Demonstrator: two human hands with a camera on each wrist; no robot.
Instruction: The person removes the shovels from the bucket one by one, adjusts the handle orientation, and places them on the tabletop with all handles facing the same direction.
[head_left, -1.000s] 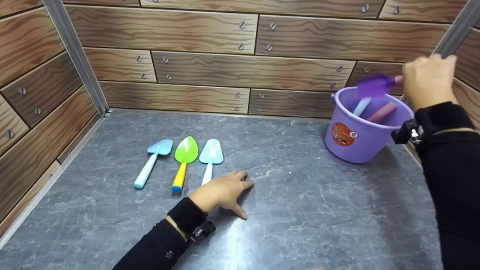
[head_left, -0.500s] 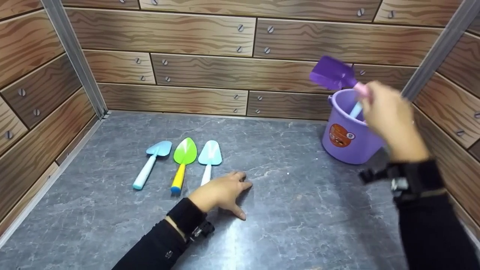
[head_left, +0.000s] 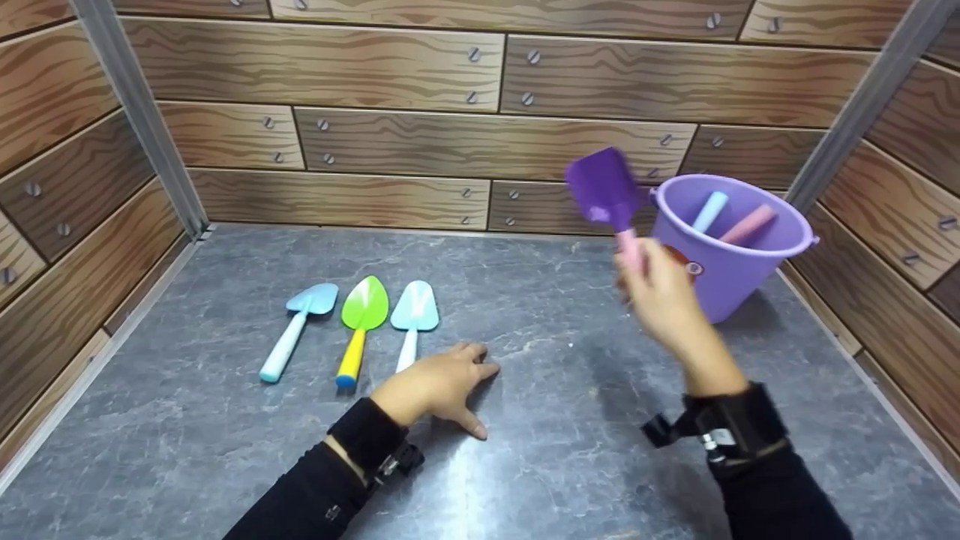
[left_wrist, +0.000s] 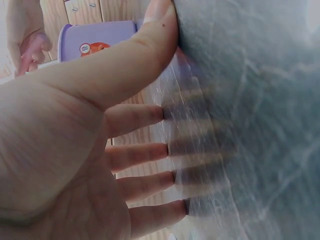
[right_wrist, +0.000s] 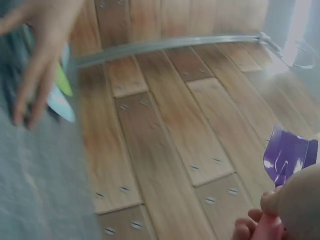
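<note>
My right hand [head_left: 664, 300] grips the pink handle of a toy shovel with a purple blade [head_left: 604, 187]. The shovel is held up in the air, blade upward, just left of the purple bucket [head_left: 742, 277]. In the right wrist view the same purple shovel [right_wrist: 287, 155] shows beyond my thumb. My left hand [head_left: 439, 382] rests on the table with fingers spread and fingertips down; the left wrist view shows nothing under its palm. Beside it lies a light blue trowel [head_left: 415, 309], its handle end hidden behind the hand. Left of that are a green trowel [head_left: 365, 304] with yellow handle and a blue trowel [head_left: 311, 298].
From the bucket stick out a light blue handle [head_left: 709, 212] and a pink handle [head_left: 748, 225]; their lower ends are hidden. Wood-patterned walls [head_left: 390, 139] enclose the grey marbled tabletop [head_left: 525, 420] at the back and both sides.
My right hand has carried the purple shovel from above the bucket leftward and down, to the bucket's left side. My left hand and the trowels have stayed in place.
</note>
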